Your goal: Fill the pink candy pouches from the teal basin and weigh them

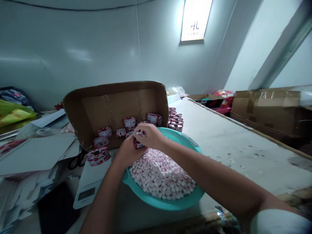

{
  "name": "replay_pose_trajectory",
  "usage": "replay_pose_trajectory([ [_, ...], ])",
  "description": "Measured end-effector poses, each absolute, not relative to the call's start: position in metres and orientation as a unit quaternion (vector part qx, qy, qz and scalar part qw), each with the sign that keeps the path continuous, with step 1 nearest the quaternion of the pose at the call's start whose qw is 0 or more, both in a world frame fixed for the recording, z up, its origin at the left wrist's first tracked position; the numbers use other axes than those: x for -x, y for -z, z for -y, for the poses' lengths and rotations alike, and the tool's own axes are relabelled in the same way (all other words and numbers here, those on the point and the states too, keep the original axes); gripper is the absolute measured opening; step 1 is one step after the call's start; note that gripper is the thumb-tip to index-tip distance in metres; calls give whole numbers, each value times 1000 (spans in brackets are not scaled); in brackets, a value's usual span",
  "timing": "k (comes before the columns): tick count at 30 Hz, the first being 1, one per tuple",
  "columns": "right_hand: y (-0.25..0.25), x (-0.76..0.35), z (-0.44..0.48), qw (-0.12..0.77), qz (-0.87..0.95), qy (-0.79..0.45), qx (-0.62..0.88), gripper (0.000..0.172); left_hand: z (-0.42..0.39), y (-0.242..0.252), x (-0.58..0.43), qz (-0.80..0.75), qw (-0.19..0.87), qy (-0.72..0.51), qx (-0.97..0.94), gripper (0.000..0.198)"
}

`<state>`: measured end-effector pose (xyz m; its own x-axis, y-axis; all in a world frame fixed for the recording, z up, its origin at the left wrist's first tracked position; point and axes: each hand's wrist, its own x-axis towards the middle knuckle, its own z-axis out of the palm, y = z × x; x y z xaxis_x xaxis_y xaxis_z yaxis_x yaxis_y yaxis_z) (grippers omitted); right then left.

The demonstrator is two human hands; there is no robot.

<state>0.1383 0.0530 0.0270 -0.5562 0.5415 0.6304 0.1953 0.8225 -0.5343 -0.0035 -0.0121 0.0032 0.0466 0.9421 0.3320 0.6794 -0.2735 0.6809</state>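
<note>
Pale, shiny walls (97,48) stood behind a long white table (231,139), and a bright sign (196,19) hung up high. On the table sat a blue-green bowl (168,205) with lots of small pink and white sweets (161,177) in it. Over the far left side of the bowl, the left hand (129,151) had its fingers wrapped around a little red pack (138,145). Right on top, the right hand (152,136) was curled over, and a few sweets peeked out by its fingers. You could not tell if those fingers pinched the sweets or the pack. Behind the hands, a big brown box (122,100) lay tipped on its side with more red packs (130,122) in it. To the left of the bowl, one fuller red pack (97,156) sat on a white scale (94,178), near black scissors (77,160).
</note>
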Motion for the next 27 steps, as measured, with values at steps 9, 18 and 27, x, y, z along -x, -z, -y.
replay_pose_trajectory([
  [9, -36, -145, -55, 423, 845, -243, 219, 28, 12, -4, 3, -581, 143, -389, -701, 37],
  [18, -36, -154, -68, 383, 824, -339, 245, 64, 13, -5, 5, -585, 148, -421, -677, 39],
  [27, -31, -163, -87, 261, 838, -251, 409, 32, 12, -1, 6, -612, 116, -426, -656, 41],
])
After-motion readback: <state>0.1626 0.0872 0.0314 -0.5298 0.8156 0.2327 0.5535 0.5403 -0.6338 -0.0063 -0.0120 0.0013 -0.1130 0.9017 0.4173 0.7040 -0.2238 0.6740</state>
